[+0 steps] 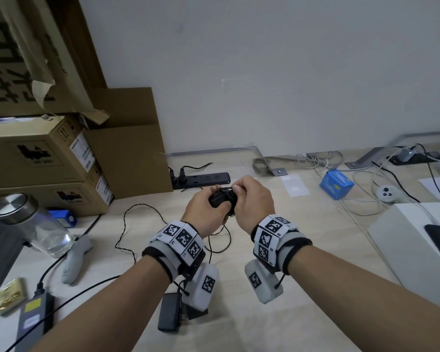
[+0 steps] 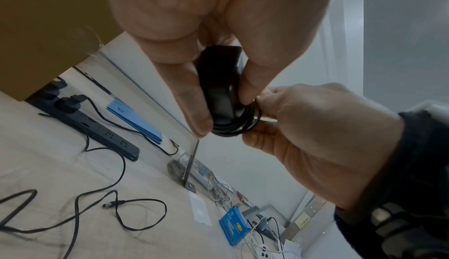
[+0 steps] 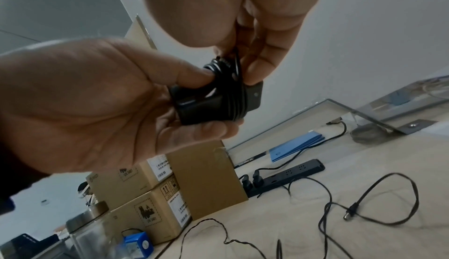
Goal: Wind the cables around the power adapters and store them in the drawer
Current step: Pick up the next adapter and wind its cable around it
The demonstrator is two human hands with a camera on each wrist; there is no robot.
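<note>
Above the middle of the table, my left hand (image 1: 208, 205) grips a small black power adapter (image 1: 217, 200) with its metal prongs pointing up and to the left. Several turns of its thin black cable (image 3: 234, 92) are wound round the body. My right hand (image 1: 249, 196) pinches the cable against the adapter's right side. From the left wrist, the adapter (image 2: 219, 90) sits between thumb and fingers, coils (image 2: 248, 124) at its end. A second black adapter (image 1: 169, 312) lies near the table's front edge, under my left wrist. Loose cable with a barrel plug (image 2: 114, 204) trails on the table. No drawer is in view.
A black power strip (image 1: 201, 179) lies behind the hands by stacked cardboard boxes (image 1: 43, 158). On the left are a glass jar (image 1: 36, 224), a grey controller (image 1: 74, 262) and a large power brick (image 1: 36, 316). On the right are a blue box (image 1: 337, 184), white cables and a white box (image 1: 414, 245).
</note>
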